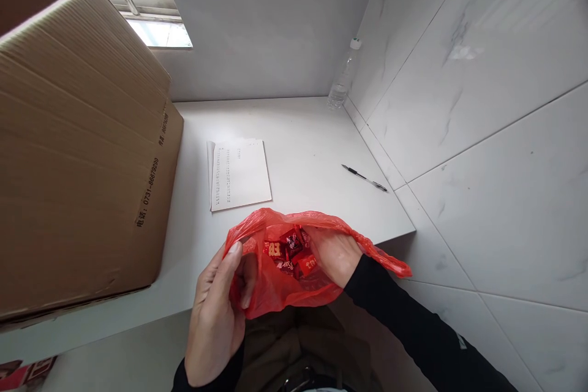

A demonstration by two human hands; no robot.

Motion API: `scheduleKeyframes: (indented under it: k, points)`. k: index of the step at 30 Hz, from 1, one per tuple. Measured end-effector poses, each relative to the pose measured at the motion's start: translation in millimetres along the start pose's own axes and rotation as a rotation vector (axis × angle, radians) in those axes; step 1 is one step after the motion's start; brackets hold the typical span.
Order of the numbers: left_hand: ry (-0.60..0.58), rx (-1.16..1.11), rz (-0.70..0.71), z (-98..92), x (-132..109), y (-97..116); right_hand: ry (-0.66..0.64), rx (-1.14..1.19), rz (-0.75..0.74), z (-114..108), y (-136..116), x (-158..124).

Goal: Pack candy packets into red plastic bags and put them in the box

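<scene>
A thin red plastic bag (285, 303) gapes at the table's front edge, its mouth facing up. My left hand (218, 306) grips the bag's left rim, thumb outside and fingers curled on the plastic. Inside the bag lie several small red-wrapped candies (294, 245), some with gold or white lettering. My right hand (337, 254) reaches into the bag from the right, beside the candies. Its fingers are hidden by the plastic and the wrappers, so whether they hold anything does not show. The bag's right handle trails over my dark sleeve.
A large cardboard box (82, 153) stands on the left of the white table (298, 153). Behind the bag lies a sheet of paper with writing (243, 177). A black pen (365, 177) rests near the tiled wall (500, 153), and a clear bottle (343, 76) stands in the corner.
</scene>
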State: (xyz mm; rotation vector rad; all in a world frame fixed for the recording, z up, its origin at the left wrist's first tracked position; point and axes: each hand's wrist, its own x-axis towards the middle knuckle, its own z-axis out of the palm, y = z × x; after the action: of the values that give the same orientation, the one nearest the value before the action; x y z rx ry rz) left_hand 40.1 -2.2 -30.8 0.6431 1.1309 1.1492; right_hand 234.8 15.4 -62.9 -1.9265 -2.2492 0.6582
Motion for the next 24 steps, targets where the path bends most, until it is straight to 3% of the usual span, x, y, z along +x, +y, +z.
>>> scheduleKeyframes:
  k: [7, 12, 15, 20, 24]
  points:
    - [-0.01, -0.003, -0.008, -0.6, -0.8, -0.7, -0.048, -0.026, 0.006, 5.2, -5.8, 1.0]
    - [0.006, 0.003, -0.011, 1.3, 0.7, -0.4, -0.191, -0.143, -0.019, 7.9, -14.7, 1.3]
    - [0.007, 0.012, -0.018, 2.7, 1.0, 1.1, -0.16, -0.173, -0.011, 9.2, -17.9, 2.4]
    - [0.014, 0.0, -0.022, 4.0, 1.0, 1.2, -0.2, -0.11, -0.147, 16.2, -24.4, 2.5]
    - [0.024, 0.002, -0.015, 5.4, 1.7, -0.4, -0.185, -0.139, -0.103, 18.8, -28.7, 5.3]
